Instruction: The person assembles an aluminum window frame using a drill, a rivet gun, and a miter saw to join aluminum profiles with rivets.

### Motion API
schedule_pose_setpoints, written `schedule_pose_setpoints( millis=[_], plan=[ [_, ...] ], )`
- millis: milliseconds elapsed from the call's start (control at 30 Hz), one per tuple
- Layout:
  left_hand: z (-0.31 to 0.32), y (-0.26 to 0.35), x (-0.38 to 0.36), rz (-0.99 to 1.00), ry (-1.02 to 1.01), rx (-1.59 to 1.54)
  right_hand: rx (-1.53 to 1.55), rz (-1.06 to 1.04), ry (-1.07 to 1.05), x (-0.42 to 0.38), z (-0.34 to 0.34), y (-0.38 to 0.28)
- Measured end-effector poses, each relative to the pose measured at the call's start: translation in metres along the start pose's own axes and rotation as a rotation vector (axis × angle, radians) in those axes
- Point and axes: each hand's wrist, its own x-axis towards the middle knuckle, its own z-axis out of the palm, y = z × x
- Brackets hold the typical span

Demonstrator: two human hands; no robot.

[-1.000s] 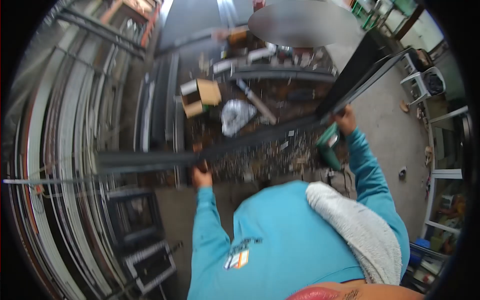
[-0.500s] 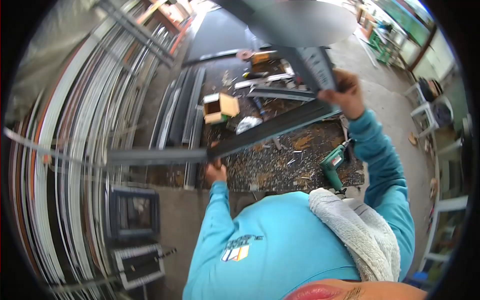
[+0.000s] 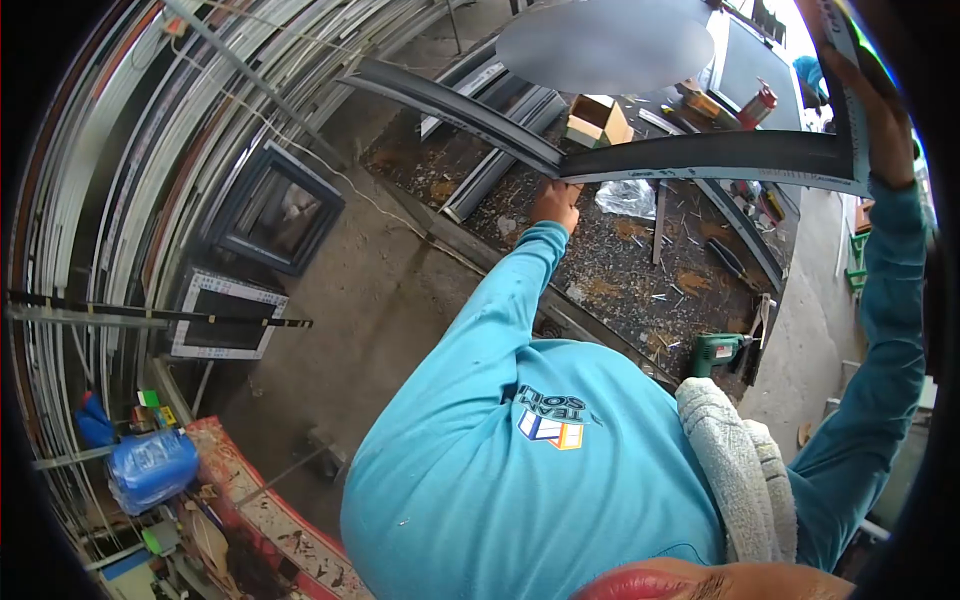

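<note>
A dark grey window frame (image 3: 710, 158) of joined profiles spans the view above the workbench, with printed labels along its edge. My left hand (image 3: 556, 205) is closed on its lower edge, where two profiles meet. At the upper right, my right hand (image 3: 888, 135) grips the upright profile near the corner, its fingers partly cut off by the view's dark border. A crumpled clear plastic bag (image 3: 627, 198) and an open cardboard box (image 3: 598, 122) lie on the bench close to the frame.
The workbench (image 3: 620, 260) is strewn with shavings. On it are a green power drill (image 3: 718, 352), pliers (image 3: 732, 262) and grey profiles (image 3: 505, 155). Long profiles (image 3: 110, 150) fill the left rack. A small dark frame (image 3: 280, 208) and a white-edged frame (image 3: 228, 315) stand below it.
My view has swung, so the bench sits further right. The window frame has turned with its right end raised, and my right hand has gone up and outward. Both hands still hold it.
</note>
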Motion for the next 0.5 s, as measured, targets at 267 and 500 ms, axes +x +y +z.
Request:
schedule_pose_setpoints(
  millis=[267, 500],
  plan=[
    [0.012, -0.05, -0.012, -0.378, -0.321, -0.448, -0.027, 0.082, 0.033, 0.045, 0.039, -0.119],
    [-0.037, -0.038, -0.002, -0.188, -0.032, -0.435, 0.004, 0.203, 0.082, 0.053, 0.012, -0.154]
  ],
)
